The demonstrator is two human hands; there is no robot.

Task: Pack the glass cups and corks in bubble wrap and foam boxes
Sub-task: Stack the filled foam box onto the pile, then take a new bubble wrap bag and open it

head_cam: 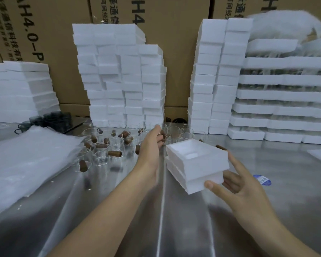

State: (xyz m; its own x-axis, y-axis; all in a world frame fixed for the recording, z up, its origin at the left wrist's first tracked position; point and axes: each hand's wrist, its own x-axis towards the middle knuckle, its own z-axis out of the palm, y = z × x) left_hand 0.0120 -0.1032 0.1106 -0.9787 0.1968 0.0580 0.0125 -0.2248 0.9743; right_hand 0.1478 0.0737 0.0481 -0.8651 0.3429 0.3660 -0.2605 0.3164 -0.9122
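While my right hand (235, 184) fingers clamp a square foam box (196, 164) over the steel bench (119, 210), left hand (152, 145) fingers pinch a cork (163, 137)

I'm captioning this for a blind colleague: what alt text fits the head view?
The right hand holds an open white foam box while the left hand holds a brown cork, over a steel table strewn with clear glass cups and loose corks. White foam box stacks stand behind.

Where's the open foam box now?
In the head view the open foam box is right of centre, gripped by the right hand, beside the left hand holding a cork.
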